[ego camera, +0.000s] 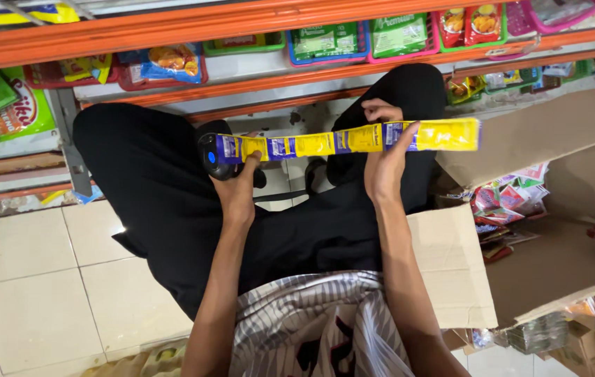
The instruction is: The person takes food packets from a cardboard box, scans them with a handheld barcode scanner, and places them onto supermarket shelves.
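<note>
Store shelving point(255, 17) with orange rails spans the top, its coloured baskets holding packets. An open cardboard box point(542, 272) of sachets stands at the right on the tiled floor point(25, 293). A strip of yellow-and-blue sachets point(343, 142) is held level above the person's knees. The right hand point(385, 157) closes round the strip right of its middle. The left hand point(238, 185) clasps a black handheld scanner point(214, 157) at the strip's left end.

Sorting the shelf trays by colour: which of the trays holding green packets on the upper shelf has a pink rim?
The right-hand tray: its rim is pink, while its left neighbour has a blue rim.
</note>
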